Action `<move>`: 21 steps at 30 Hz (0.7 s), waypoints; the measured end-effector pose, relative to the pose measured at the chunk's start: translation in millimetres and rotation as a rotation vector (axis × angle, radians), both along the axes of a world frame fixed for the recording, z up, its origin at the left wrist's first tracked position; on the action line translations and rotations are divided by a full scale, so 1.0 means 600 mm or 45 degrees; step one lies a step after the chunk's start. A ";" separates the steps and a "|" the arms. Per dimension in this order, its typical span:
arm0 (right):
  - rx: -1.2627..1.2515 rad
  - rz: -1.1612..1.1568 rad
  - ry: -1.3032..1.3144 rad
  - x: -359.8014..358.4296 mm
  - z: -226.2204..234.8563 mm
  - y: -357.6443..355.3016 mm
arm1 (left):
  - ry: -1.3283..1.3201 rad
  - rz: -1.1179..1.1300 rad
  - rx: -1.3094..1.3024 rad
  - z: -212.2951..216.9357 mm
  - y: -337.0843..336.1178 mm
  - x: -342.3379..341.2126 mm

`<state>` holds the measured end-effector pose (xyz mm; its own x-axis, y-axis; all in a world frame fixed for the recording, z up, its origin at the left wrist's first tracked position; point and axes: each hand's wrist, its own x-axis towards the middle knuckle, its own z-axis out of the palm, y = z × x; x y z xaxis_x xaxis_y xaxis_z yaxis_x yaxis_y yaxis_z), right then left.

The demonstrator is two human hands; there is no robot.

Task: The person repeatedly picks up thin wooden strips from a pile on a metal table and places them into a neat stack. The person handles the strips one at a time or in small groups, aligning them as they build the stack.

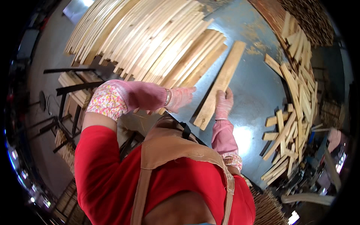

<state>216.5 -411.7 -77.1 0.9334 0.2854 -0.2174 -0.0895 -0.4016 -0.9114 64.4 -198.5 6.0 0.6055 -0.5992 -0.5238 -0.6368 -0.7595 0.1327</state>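
Observation:
A single wooden plank point(221, 84) lies at a slant over the grey-blue tabletop, its near end by the table's front edge. My right hand point(224, 103) grips the plank's right side near the lower end. To the left, my left hand point(180, 98) is stretched out with its fingers extended, close to the near ends of a row of planks point(150, 41). It is apart from the single plank, and nothing shows in it. Both hands look pinkish and gloved, below pink sleeve covers with floral cuffs.
The blue-grey metal table point(257, 82) carries sawdust point(255, 35) at its far side. A loose heap of short wood strips point(296, 112) lies along the right. Left of the table stand a black metal frame point(69, 90) and more stacked boards point(73, 84).

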 end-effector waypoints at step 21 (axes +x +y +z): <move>-0.347 1.265 0.063 0.084 0.062 -0.017 | -0.259 1.670 0.037 0.010 -0.092 -0.068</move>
